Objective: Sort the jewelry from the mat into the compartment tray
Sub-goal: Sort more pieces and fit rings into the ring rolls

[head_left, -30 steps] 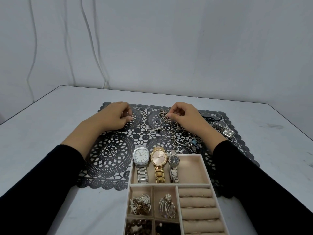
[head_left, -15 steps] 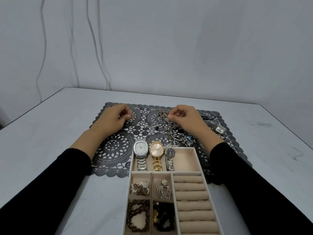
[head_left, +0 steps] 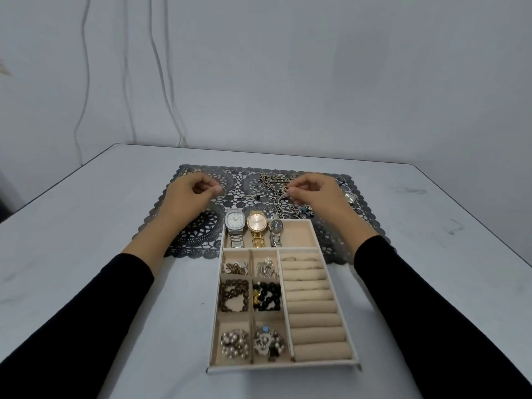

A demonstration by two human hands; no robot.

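bare table left of tray

This is a plain indoor room, and it cannot be told if it is a home or a work place. The left hand and the right hand reach out over a big white table. Beyond the hands stands a blank white wall with thin white cables hanging down it. Under the hands lies a dark lace mat, where the right hand pinches a tangle of chains. Nearer than the hands sits a beige compartment tray.
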